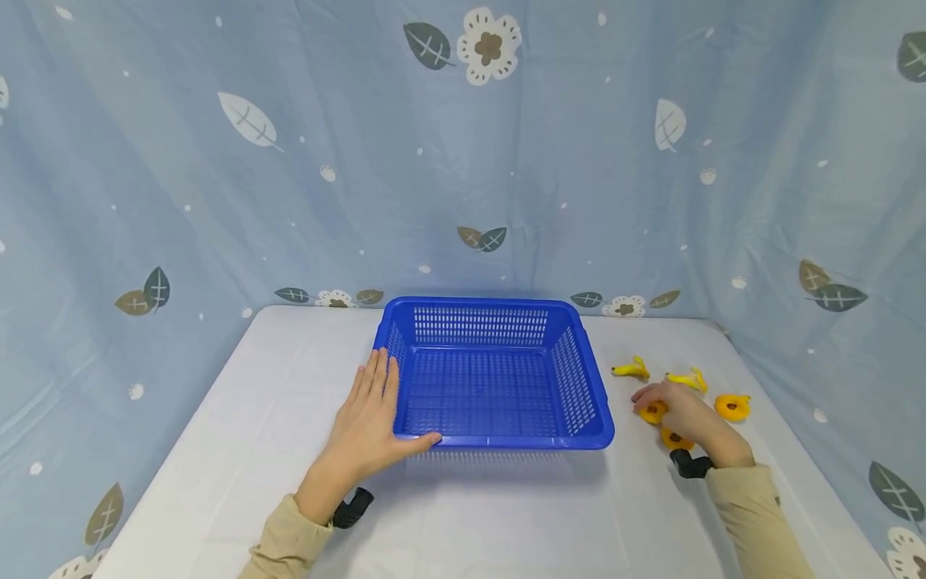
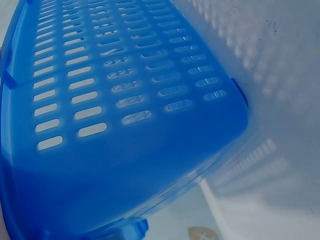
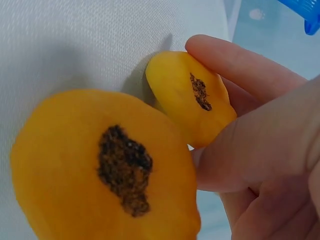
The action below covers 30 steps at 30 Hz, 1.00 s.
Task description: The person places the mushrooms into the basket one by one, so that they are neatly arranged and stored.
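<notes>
My left hand [image 1: 365,422] rests on the front left corner of a blue plastic basket [image 1: 499,442], fingers straight along its left side and thumb along the front rim. The basket's slotted wall [image 2: 150,150] fills much of the left wrist view. To the basket's right, my right hand [image 1: 690,414] pinches a small yellow-orange fruit piece [image 3: 170,90] with a dark brown middle, thumb on one side and fingers on the other. A second such piece [image 3: 55,165] lies right beside it, nearer the wrist. The inside of the basket shows only its grid floor.
Two small yellow banana-like pieces [image 1: 629,371] lie behind the right hand. Another yellow-orange piece [image 1: 723,414] lies to its right. All stand on a white-covered table [image 1: 506,523], with a blue patterned curtain [image 1: 362,201] behind and at the sides.
</notes>
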Tool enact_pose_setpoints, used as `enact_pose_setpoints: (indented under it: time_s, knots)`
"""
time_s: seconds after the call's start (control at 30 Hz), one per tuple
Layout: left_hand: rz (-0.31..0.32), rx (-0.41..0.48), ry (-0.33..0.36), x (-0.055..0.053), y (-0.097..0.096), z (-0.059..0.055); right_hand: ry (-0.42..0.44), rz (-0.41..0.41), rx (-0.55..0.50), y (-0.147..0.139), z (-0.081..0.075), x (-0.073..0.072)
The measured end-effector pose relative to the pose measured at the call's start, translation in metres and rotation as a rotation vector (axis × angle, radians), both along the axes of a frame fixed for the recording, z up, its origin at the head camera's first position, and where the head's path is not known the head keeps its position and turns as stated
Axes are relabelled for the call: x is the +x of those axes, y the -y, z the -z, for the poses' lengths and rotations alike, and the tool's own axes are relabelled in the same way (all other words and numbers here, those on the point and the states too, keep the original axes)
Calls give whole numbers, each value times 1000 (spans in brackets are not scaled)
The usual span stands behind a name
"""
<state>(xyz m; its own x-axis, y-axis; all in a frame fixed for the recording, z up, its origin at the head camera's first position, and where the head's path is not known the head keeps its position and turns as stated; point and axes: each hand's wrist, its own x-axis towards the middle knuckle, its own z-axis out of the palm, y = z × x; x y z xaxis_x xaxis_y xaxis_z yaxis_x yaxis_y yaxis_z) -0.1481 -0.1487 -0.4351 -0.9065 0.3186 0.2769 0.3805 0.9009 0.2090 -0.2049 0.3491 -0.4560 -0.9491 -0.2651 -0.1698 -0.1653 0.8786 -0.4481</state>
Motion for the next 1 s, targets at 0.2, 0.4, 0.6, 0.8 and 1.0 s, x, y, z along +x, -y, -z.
enact_pose_setpoints:
  time_s: [0.2,0.4,0.6,0.8,1.0]
  knots:
    - [-2,-17,15,0,-1,-1,1,-1,12,0,-2,2]
    - [-5,-29,28,1,-1,-1,-13,-15,0,1,-3,5]
    - [-13,-17,38,1,0,-2,-29,-17,-17,3,-6,6]
    - [-19,14,46,0,0,-2,-36,-8,-9,4,-4,5]
    - [-12,9,69,0,1,-5,-82,-21,-25,6,-6,7]
